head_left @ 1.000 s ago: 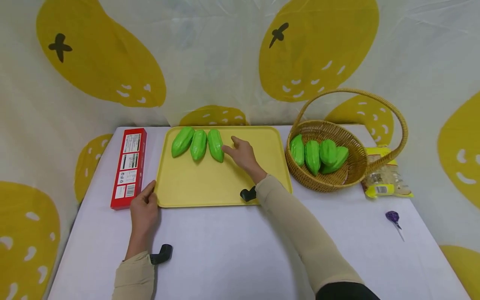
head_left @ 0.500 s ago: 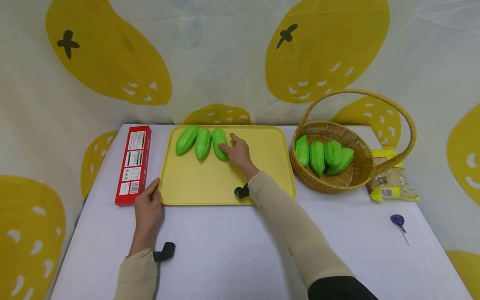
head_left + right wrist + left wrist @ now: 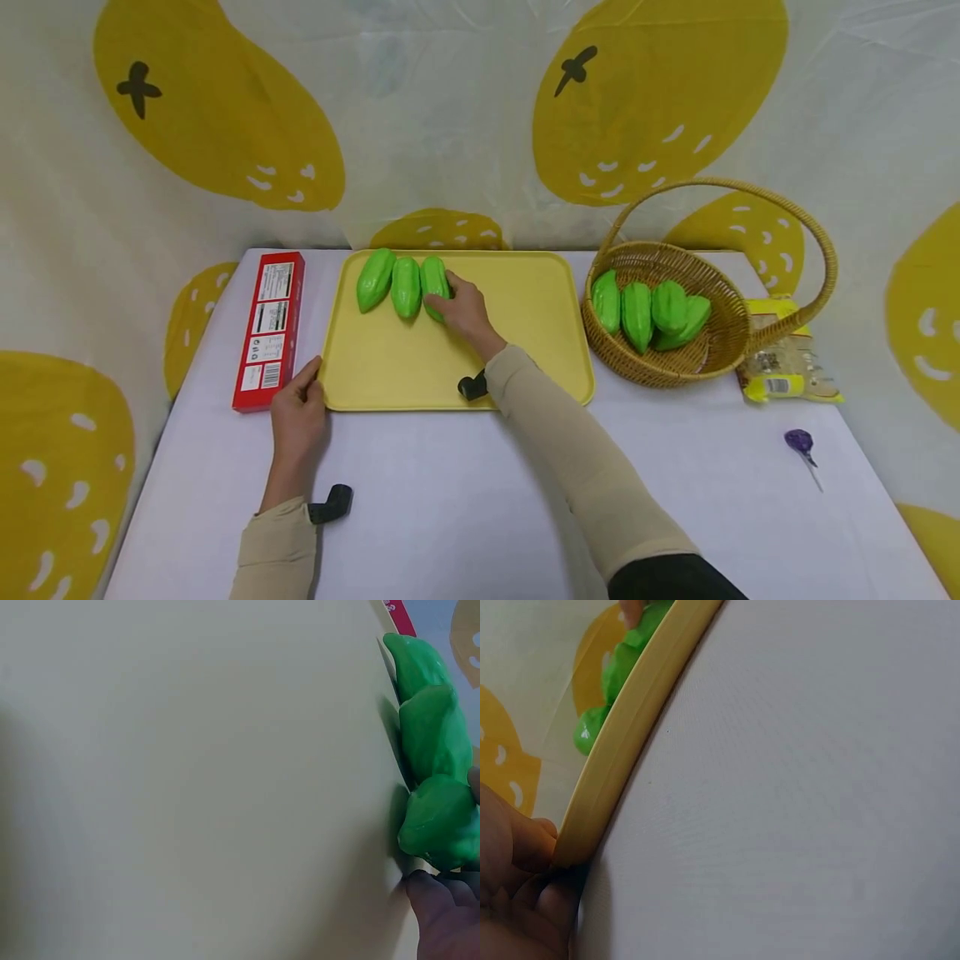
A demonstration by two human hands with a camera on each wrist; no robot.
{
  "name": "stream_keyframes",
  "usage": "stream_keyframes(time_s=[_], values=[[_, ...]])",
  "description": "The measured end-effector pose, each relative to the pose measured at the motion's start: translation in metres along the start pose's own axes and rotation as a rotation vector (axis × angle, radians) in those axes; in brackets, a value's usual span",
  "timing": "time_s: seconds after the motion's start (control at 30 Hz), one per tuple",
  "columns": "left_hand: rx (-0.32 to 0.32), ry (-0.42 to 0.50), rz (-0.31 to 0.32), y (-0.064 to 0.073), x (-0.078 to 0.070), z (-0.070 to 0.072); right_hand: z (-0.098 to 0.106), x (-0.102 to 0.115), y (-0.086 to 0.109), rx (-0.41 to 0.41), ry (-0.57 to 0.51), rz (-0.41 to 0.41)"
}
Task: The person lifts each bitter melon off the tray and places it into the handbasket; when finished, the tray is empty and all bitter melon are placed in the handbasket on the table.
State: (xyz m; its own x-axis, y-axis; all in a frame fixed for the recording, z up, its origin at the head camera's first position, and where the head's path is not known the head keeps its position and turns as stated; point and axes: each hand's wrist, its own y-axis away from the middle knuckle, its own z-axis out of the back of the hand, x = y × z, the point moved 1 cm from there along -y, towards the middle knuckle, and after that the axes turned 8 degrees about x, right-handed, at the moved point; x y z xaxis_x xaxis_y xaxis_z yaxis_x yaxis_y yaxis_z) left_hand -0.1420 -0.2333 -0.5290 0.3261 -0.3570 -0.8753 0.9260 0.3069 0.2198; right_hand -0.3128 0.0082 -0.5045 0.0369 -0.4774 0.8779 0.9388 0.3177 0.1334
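Observation:
Three green ridged starfruit stand side by side near the back left of a yellow tray (image 3: 420, 367). My right hand (image 3: 467, 312) holds the rightmost starfruit (image 3: 432, 272), thumb on its near side and fingers on its far side. In the right wrist view that starfruit (image 3: 437, 825) lies against the middle starfruit (image 3: 433, 735), and the left starfruit (image 3: 417, 664) is just beyond. At the tray's near left corner, my left hand (image 3: 297, 412) pinches the rim. The left wrist view shows its thumb (image 3: 532, 844) against the tray's edge (image 3: 607, 780), with fingers underneath.
Right of the tray, a wicker basket (image 3: 701, 360) with a tall handle contains several green starfruit. A yellow-and-clear packet (image 3: 783, 362) lies partly behind it. A purple lollipop (image 3: 799, 442) is at the right, a red box (image 3: 268, 333) close to the tray's left side.
My right hand has moved left and closed round the rightmost starfruit, which now stands closer to the middle one. My left hand stays at the tray corner. The head view has shifted slightly.

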Motion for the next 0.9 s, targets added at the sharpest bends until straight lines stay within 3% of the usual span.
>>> stream_keyframes(time_s=[0.9], values=[[-0.005,-0.022,0.000,0.000,0.000,-0.001,0.012,0.007,0.012,0.001,-0.016,0.017]])
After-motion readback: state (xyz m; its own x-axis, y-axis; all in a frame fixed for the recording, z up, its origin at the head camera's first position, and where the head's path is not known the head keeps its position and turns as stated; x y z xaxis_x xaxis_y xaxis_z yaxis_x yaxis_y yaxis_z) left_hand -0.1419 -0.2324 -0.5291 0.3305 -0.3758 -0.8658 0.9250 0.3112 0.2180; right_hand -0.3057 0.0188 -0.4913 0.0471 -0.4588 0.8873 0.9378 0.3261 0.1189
